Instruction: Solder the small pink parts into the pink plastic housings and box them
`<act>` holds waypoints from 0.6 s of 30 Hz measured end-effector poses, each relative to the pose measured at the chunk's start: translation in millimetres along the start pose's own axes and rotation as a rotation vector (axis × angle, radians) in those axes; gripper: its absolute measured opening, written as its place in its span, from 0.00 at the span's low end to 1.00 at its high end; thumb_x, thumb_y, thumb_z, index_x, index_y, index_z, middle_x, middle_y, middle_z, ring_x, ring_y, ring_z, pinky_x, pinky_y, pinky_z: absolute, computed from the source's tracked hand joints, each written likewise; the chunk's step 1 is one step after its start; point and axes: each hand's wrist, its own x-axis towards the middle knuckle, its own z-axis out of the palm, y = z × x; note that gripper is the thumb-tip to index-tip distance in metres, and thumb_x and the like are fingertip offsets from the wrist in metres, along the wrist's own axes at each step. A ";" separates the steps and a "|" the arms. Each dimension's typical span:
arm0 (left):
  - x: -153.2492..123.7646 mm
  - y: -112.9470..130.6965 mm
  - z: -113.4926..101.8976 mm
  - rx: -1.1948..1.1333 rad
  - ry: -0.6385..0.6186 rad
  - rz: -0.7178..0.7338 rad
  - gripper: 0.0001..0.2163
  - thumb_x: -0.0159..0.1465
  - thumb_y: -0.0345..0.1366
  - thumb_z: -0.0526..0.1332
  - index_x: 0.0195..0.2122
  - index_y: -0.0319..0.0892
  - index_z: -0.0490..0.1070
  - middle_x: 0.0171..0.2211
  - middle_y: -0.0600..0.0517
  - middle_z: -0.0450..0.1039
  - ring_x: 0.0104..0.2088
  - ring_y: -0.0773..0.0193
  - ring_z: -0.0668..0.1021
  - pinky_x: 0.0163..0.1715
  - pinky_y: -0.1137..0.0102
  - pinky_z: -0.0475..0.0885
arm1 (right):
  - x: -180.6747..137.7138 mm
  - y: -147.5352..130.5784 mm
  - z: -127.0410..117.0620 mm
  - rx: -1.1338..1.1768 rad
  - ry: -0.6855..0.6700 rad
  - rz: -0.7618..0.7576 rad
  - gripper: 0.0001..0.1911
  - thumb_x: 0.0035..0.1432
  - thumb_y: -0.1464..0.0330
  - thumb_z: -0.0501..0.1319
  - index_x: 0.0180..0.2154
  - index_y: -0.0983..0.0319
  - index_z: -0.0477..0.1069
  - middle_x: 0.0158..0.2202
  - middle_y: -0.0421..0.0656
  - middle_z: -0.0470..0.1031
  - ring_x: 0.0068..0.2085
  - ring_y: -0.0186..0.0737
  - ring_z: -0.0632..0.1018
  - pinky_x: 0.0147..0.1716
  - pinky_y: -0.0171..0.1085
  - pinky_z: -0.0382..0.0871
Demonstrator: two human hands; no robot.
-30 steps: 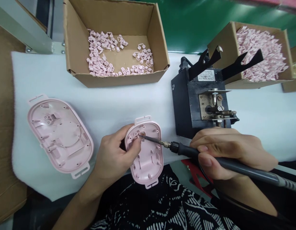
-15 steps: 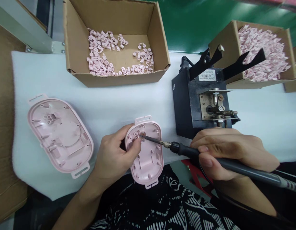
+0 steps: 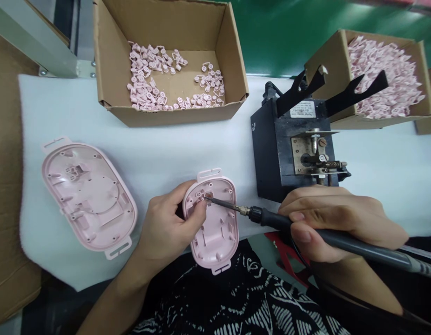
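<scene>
My left hand (image 3: 171, 218) grips a pink plastic housing shell (image 3: 220, 232) by its left side, with the thumb inside near a small round fitting. In my right hand (image 3: 336, 221) is a soldering iron (image 3: 271, 217), its fingers closed around the dark handle. The iron's thin tip points left and meets the shell's inside by the small square opening, close to my left thumb. Whether the tip presses on the plastic there I cannot tell. A second pink shell (image 3: 100, 230) of the same shape lies inner side up on the white cloth to the left.
A cardboard box (image 3: 173, 118) with small pink plastic parts (image 3: 145, 77) stands at the back. Right of it sits a black feeder-like machine with two prongs (image 3: 271, 153). Behind the machine, another box (image 3: 325, 65) is heaped with pink pieces (image 3: 386, 79). White cloth (image 3: 180, 149) covers the table.
Almost nothing differs. The whole view has shifted very slightly, while both hands, the shell and the iron keep the same position relative to each other.
</scene>
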 end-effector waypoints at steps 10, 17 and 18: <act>0.9 -0.5 1.8 -0.014 -0.007 0.022 0.11 0.62 0.31 0.65 0.45 0.45 0.80 0.27 0.60 0.77 0.24 0.71 0.76 0.26 0.75 0.72 | -2.4 -1.3 -2.1 0.028 -0.015 0.043 0.12 0.50 0.85 0.61 0.35 0.66 0.71 0.24 0.40 0.71 0.24 0.33 0.75 0.20 0.35 0.75; -0.7 2.3 -1.0 0.002 -0.003 0.012 0.10 0.62 0.31 0.65 0.45 0.46 0.80 0.25 0.61 0.75 0.23 0.72 0.74 0.26 0.75 0.72 | 1.3 -5.7 -3.0 -0.034 -0.090 0.088 0.11 0.53 0.83 0.61 0.34 0.62 0.68 0.24 0.39 0.70 0.24 0.33 0.76 0.22 0.33 0.74; -1.0 2.5 -2.0 0.005 -0.003 0.013 0.10 0.62 0.31 0.65 0.44 0.47 0.80 0.25 0.61 0.75 0.23 0.72 0.74 0.26 0.75 0.72 | 1.3 -5.5 -3.4 -0.035 -0.096 0.091 0.11 0.53 0.83 0.61 0.34 0.62 0.68 0.24 0.39 0.70 0.24 0.33 0.76 0.21 0.33 0.75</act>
